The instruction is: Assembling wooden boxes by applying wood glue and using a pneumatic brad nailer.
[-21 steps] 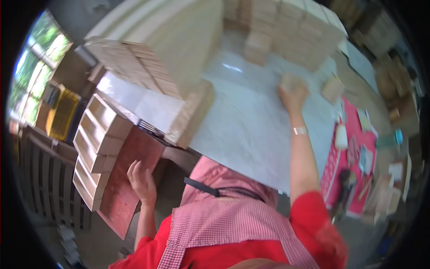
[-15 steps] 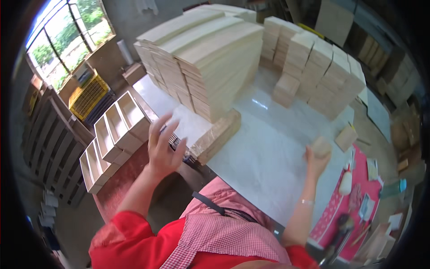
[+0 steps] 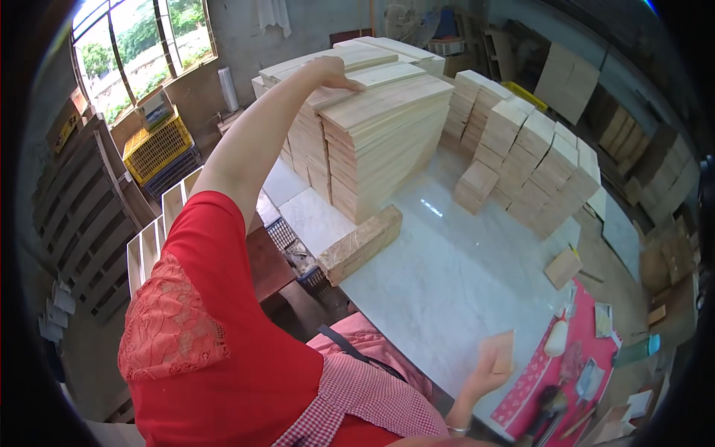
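"Right hand [image 3: 482,380]: contents?"

"One thin wooden piece [image 3: 504,348], gripped between thumb and fingers above the near right of the white table [image 3: 424,287]; long axis lengthwise, pointing away from the body."

"Left hand [image 3: 326,72]?"

"One, arm outstretched, touching the top of the board stack [image 3: 398,141]. Fingers partly hidden; how far open, I cannot tell. Boards run near left to far right."

"Farther out?"

"One brown block [image 3: 363,244], slanted likewise; one white bottle [image 3: 555,338] on one pink cloth [image 3: 532,391]; one yellow crate [image 3: 158,149] below the window [image 3: 141,48]."
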Available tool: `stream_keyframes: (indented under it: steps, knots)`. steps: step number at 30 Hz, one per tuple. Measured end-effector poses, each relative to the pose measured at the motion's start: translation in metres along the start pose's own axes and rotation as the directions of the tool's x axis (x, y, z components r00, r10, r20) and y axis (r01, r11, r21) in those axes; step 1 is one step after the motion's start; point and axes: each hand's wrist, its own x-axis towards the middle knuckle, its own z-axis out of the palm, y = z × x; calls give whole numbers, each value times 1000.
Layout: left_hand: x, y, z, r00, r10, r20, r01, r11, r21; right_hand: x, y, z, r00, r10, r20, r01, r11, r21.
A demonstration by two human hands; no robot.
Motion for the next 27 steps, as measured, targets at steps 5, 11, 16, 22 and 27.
stream_keyframes:
  steps: [5,11,16,22,27]
  knots:
    - [-9,9,-15,996,36,79,-40,998,55,-13,-2,-2,1000,0,21,1,997,-83]
    - [-1,3,-26,986,74,147,-66,996,-57,-16,-9,-2,999,5,40,1,990,-138]
    - [3,-8,-31,949,19,-314,-16,1000,12,-15,-2,-3,994,-72,84,83,986,-142]
    - [-44,-6,-63,877,105,-468,-261,923,-283,-16,1,-3,992,-96,86,105,989,-108]
    - [-106,27,-61,871,282,-403,-463,747,-477,-18,10,-12,991,-10,134,33,985,-167]
